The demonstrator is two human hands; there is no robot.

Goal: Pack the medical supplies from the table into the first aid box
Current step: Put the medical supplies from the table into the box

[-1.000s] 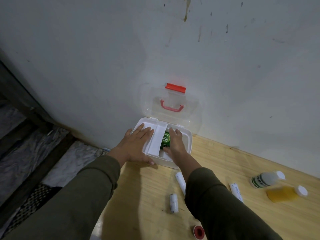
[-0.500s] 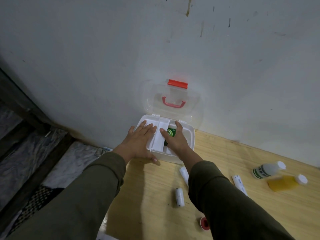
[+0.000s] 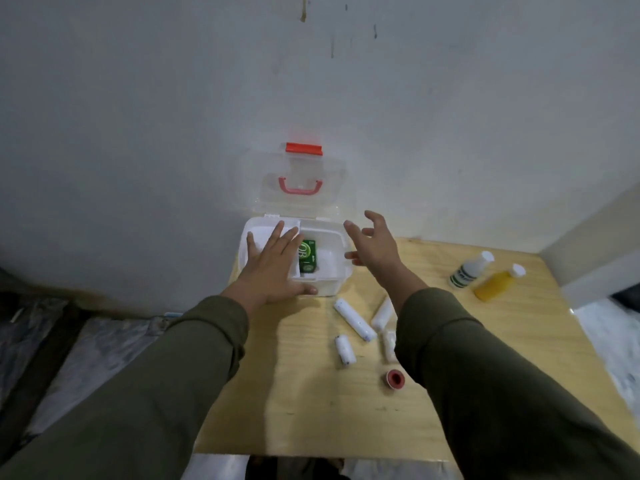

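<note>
The white first aid box (image 3: pixel 341 268) stands open against the wall, its clear lid (image 3: pixel 298 178) with red handle leaning back. A green packet (image 3: pixel 307 255) lies inside it. My left hand (image 3: pixel 273 263) rests flat on the box's left side, over a white tray insert. My right hand (image 3: pixel 372 242) hovers beside the box's right edge, fingers spread, empty. On the wooden table (image 3: pixel 311 410) lie white bandage rolls (image 3: pixel 353 318), (image 3: pixel 345 349), (image 3: pixel 382 311), a red tape roll (image 3: pixel 394 378), a white bottle (image 3: pixel 471 270) and a yellow bottle (image 3: pixel 498 282).
The grey wall rises right behind the box. The table's left edge runs just past the box; below it are dark floor and patterned fabric. A pale ledge (image 3: pixel 595 244) borders the table's far right corner.
My right hand left the green packet in the box and lifted out to the right, fingers spreading. My left hand stayed on the box. The view tilted down and right.
</note>
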